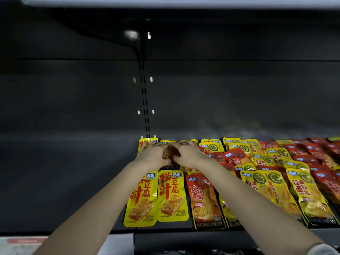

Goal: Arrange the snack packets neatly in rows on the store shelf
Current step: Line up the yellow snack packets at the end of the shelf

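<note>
Yellow and red snack packets lie flat on a dark store shelf [73,181]. Two yellow tofu packets [173,197] lie side by side at the front, with an orange-red packet [204,199] to their right. Both my hands reach to the back row. My left hand [152,155] and my right hand [187,153] lie side by side on a dark packet [170,167] between them, fingers bent over its far end. Most of that packet is hidden under my hands. Whether the fingers grip it or just press on it does not show.
A mixed pile of red and yellow packets [276,162] covers the shelf's right half, some overlapping. The shelf's left half is bare dark surface. A slotted upright [144,100] runs up the back wall. A price rail [27,242] lines the front edge.
</note>
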Tool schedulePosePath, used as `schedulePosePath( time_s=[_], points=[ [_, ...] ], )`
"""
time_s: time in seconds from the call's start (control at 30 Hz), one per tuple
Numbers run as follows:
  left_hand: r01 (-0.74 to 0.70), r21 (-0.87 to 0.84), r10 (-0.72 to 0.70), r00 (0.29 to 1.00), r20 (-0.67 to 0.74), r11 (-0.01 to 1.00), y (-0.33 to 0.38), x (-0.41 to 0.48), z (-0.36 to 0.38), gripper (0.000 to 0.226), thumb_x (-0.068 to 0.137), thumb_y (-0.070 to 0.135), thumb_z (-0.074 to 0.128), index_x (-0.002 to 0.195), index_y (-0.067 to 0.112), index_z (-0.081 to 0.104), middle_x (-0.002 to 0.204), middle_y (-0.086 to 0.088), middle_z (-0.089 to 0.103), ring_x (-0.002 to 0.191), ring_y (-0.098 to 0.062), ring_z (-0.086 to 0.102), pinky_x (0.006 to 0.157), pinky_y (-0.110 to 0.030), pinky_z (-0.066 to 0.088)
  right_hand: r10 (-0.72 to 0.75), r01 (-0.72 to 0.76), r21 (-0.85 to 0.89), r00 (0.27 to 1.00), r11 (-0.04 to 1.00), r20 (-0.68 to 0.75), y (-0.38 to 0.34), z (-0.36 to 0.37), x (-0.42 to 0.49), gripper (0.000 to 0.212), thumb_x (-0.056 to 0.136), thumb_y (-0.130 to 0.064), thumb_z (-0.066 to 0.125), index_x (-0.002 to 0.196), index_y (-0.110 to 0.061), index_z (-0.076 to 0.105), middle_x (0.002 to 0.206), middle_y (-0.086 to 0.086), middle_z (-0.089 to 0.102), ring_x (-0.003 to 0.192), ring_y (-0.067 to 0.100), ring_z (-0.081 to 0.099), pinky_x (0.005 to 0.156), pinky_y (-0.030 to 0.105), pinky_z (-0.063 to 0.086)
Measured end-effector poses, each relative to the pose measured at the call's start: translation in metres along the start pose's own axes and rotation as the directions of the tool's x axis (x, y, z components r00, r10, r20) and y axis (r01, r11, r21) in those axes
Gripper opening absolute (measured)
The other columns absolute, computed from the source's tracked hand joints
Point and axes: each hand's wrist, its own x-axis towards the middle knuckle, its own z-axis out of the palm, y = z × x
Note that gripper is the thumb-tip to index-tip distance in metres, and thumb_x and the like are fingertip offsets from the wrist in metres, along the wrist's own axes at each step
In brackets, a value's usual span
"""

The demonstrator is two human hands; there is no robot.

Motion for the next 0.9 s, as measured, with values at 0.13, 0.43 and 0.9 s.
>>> schedulePosePath(
  time_s=[0.13, 0.43, 0.9],
  points=[
    [0.010, -0.053, -0.010, 1.000, -0.011, 0.999, -0.006, 0.002, 0.003, 0.072, 0.087, 0.051, 0.054, 0.148, 0.027, 0.023, 0.157, 0.000, 0.017, 0.146, -0.020, 0.008, 0.116, -0.048, 0.002, 0.009, -0.011, 0.078, 1.000, 0.997, 0.029, -0.002, -0.004, 0.003, 0.064, 0.088, -0.033, 0.051, 0.145, -0.025, 0.024, 0.149, 0.006, 0.034, 0.139, 0.033, 0.018, 0.115, 0.045, 0.014],
    [0.009, -0.180, -0.026, 0.996, -0.089, 0.984, -0.006, 0.005, 0.007, 0.088, 0.079, 0.048, 0.067, 0.148, 0.028, 0.017, 0.155, -0.003, 0.022, 0.146, -0.024, 0.005, 0.118, -0.045, 0.003, 0.060, -0.054, 0.429, 0.998, 0.902, 0.000, 0.005, -0.011, 0.006, 0.067, 0.082, -0.024, 0.066, 0.142, -0.026, 0.035, 0.141, 0.004, 0.045, 0.131, 0.022, 0.040, 0.108, 0.034, 0.035],
    [-0.231, -0.443, 0.061, 0.930, -0.363, 0.866, -0.006, 0.009, 0.014, 0.077, 0.074, 0.002, 0.071, 0.138, 0.029, 0.038, 0.140, 0.007, 0.029, 0.130, -0.018, 0.038, 0.109, -0.036, 0.035, -0.066, 0.157, 0.282, 0.950, 0.947, -0.306, 0.002, 0.006, -0.007, 0.052, 0.087, -0.012, 0.057, 0.137, -0.012, 0.044, 0.150, 0.002, 0.022, 0.131, 0.019, 0.039, 0.100, 0.013, 0.028]
  ],
)
